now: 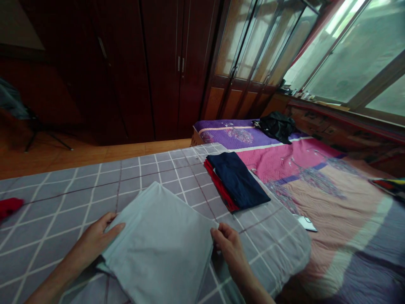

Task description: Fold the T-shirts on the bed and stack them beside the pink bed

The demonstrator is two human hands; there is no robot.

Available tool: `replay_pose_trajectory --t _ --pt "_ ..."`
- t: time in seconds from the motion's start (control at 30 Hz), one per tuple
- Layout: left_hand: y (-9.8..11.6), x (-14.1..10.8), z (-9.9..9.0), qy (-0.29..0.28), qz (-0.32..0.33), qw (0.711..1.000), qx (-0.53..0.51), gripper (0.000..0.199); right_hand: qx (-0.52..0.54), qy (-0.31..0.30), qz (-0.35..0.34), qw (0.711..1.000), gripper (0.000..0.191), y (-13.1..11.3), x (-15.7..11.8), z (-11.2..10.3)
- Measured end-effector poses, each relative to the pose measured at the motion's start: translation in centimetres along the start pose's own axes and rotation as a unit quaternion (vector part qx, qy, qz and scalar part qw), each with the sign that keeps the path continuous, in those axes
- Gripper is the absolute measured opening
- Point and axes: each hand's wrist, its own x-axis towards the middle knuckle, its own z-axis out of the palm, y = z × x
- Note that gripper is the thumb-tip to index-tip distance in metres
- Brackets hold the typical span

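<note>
A pale grey-blue cloth (pixel 161 245), folded into flat layers, lies in front of me on the grey checked bedding (pixel 133 177). My left hand (pixel 100 236) grips its left edge, thumb on top and the other fingers partly hidden beneath. At the cloth's right corner, my right hand (pixel 226 240) pinches the fabric between thumb and fingers. Beyond my right hand, a folded dark blue garment (pixel 242 181) rests on a folded red one (pixel 220 185).
A red item (pixel 11 207) is at the far left. To the right, a second bed with a colourful cover (pixel 303 173) holds a black bag or garment (pixel 276 126) and a white object (pixel 305 222). Dark wardrobes (pixel 164 80) stand behind; a tripod (pixel 47 131) is at left.
</note>
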Motion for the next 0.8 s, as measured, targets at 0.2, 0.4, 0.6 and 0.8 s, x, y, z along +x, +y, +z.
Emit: replay_pose_trajectory --t 0.2,0.4,0.6,0.8 --pt "1.1 0.1 0.2 -0.037 -0.038 0.996 -0.072 0.042 0.025 -0.039 0.038 0.998 0.045 0.3 -0.5 0.6" --pt "3.7 -0.3 0.9 -0.047 -0.096 0.973 -0.206 0.043 -0.121 -0.060 -0.044 0.990 0.031 0.5 -2.2 1.7" --pt "6.5 -1.2 0.5 -0.079 -0.199 0.908 -0.359 0.049 0.054 -0.055 -0.049 0.996 0.041 0.6 -3.0 1.4" --pt "10.8 -0.4 2.2 -0.099 -0.162 0.900 -0.392 0.038 0.204 -0.041 -0.047 0.977 0.027 -3.6 -3.2 -0.7"
